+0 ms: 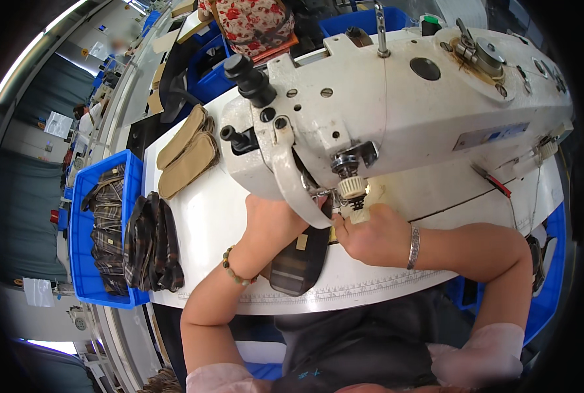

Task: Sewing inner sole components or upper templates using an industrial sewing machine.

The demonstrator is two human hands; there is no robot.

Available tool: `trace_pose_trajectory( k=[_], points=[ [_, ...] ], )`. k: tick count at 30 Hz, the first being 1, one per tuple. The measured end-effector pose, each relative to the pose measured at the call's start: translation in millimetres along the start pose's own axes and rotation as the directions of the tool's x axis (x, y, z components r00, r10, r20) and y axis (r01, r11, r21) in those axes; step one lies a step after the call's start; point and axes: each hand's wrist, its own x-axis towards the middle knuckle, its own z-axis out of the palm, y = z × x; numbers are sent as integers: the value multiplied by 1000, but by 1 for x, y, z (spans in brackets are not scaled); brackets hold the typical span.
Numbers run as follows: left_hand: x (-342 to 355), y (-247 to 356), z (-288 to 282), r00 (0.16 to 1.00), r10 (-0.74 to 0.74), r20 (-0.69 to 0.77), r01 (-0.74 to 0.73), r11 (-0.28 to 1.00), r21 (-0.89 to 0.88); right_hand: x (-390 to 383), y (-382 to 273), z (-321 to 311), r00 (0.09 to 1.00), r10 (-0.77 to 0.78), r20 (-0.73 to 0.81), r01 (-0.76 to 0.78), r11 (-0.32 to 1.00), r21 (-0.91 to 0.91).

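Note:
A white sewing machine (pixel 410 111) stands over a white table (pixel 207 295). Under its head lies a dark plaid fabric piece (pixel 295 268) with a small tan patch. My left hand (pixel 272 219) reaches onto this piece from the left, its fingertips hidden behind the machine head. My right hand (pixel 370 239) is beside the presser area, fingers curled and pressed together at the piece's edge; what they hold is hidden.
Tan shaped pieces (pixel 187 157) and plaid pieces (pixel 151 242) lie at the left. A blue bin (pixel 79 229) holds more plaid fabric. Red-handled snips (pixel 495 183) lie right. Another blue bin (pixel 544 308) is lower right. A person in floral clothing (pixel 249 23) is beyond the machine.

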Motion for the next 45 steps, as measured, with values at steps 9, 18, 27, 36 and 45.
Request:
trace_pose_trajectory(
  k=[9, 18, 27, 36, 45],
  points=[
    [-11, -28, 17, 974, -207, 94, 225, 938, -266, 3, -3, -1, 996, 10, -84, -6, 998, 57],
    [-6, -6, 8, 988, -152, 20, 152, 947, -284, 6, 1, 1, 985, -38, -170, 21, 995, -102],
    [-2, -3, 9, 984, -180, 10, 176, 944, -280, 5, 5, 4, 995, -58, -83, 57, 998, -14],
    [0, 1, 10, 990, -138, -42, 128, 974, -186, 3, 12, -8, 997, -71, 16, 71, 996, -46],
    [-2, -9, 13, 987, -151, -49, 133, 957, -258, 9, 2, -11, 978, -150, -144, 177, 964, 197]
  ],
)
